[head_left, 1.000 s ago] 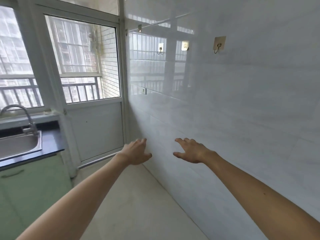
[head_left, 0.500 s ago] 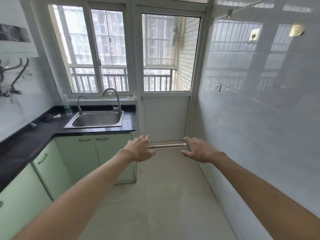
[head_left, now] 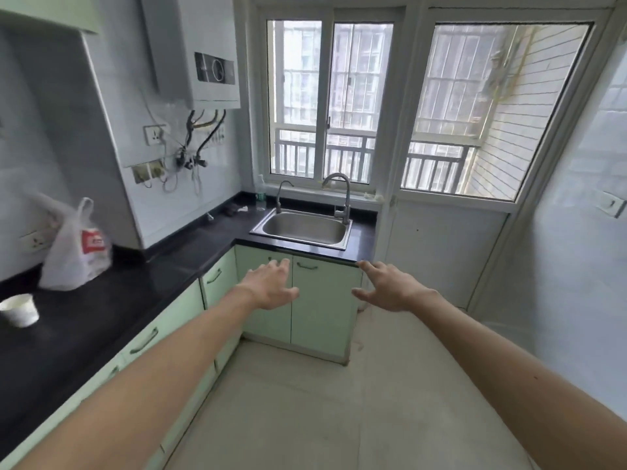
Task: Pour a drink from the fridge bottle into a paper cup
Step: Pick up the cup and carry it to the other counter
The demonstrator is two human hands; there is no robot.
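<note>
In front of me, over the pale floor [head_left: 339, 401], both my arms reach out level. My left hand [head_left: 271, 286] and my right hand [head_left: 390, 288] hang in the air with the fingers spread and loose, palms down, gripping nothing and touching nothing. They are apart from each other, in front of the two green cabinet doors [head_left: 322, 300] under the sink [head_left: 303, 228].

The one paper cup [head_left: 18, 310] stands upright on the black desk [head_left: 163, 266] at my far left, well away from my left hand and near the desk's front edge. Just behind it sits one white plastic bag [head_left: 76, 252] with a red print, its handles sticking up; bag and cup are close but I cannot tell if they touch.

The desk runs in an L: along the left wall, then across under the window [head_left: 329, 103]. The sink is set into the far arm, with two taps behind it, a tall one [head_left: 339, 195] and a smaller one [head_left: 281, 195]. A small bottle [head_left: 260, 198] and some dark bits I cannot make out lie in the back corner. One white water heater [head_left: 210, 62] hangs above that corner, with hoses and wires dangling under it.

The far arm of the desk ends beside the glazed door [head_left: 475, 130]. Between the left cabinets and the tiled wall [head_left: 559, 266] on my right, the floor gives open room for walking.
</note>
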